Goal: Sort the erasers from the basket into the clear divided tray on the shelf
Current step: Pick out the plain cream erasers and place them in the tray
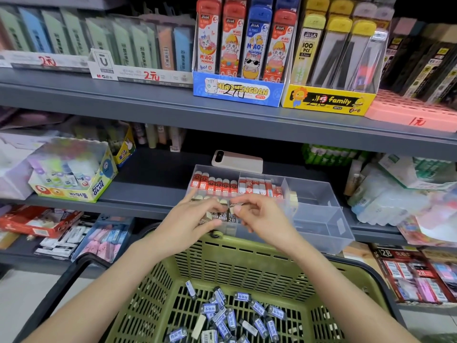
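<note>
My left hand grips black-sleeved rectangular erasers; my right hand pinches one, in the clear plastic divided tray's near-left compartment.

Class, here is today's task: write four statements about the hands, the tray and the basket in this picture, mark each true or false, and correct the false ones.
1. The left hand and right hand both grip black 2B erasers at the front left of the clear tray. True.
2. The green basket is empty. False: many blue-labelled erasers lie in its bottom.
3. A phone lies on the shelf behind the tray. True.
4. The red-sleeved erasers fill the tray's front right compartment. False: they stand along its back left; the front right looks empty.
</note>
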{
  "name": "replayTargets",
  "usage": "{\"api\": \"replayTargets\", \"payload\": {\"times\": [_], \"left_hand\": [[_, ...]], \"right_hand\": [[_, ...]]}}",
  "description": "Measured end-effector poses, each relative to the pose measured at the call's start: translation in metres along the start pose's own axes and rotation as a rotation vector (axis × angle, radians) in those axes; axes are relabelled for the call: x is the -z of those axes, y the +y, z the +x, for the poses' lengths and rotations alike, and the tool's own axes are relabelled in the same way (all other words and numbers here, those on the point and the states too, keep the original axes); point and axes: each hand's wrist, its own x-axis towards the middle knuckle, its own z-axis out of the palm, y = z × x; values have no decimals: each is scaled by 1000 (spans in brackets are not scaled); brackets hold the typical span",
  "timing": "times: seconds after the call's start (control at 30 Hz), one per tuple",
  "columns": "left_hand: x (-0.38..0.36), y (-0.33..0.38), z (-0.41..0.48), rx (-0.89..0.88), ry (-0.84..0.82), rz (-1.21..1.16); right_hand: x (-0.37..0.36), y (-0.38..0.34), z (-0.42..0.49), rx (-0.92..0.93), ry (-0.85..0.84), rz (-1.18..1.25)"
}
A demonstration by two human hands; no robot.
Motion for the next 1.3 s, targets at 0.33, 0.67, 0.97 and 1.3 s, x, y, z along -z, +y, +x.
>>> {"api": "replayTargets", "payload": {"times": [0.33,0.67,0.97,1.3], "left_hand": [[-3,-4,0,-4,24,-28],[13,27,8,361,180,-656],[1,87,42,514,127,-1216],[-22,72,29,268,172,-364]], "right_hand": [[3,5,13,58,-40,-517],[6,-11,0,79,70,-65],[7,-29,-32,131,23,344],[64,3,-35,57,332,159]]}}
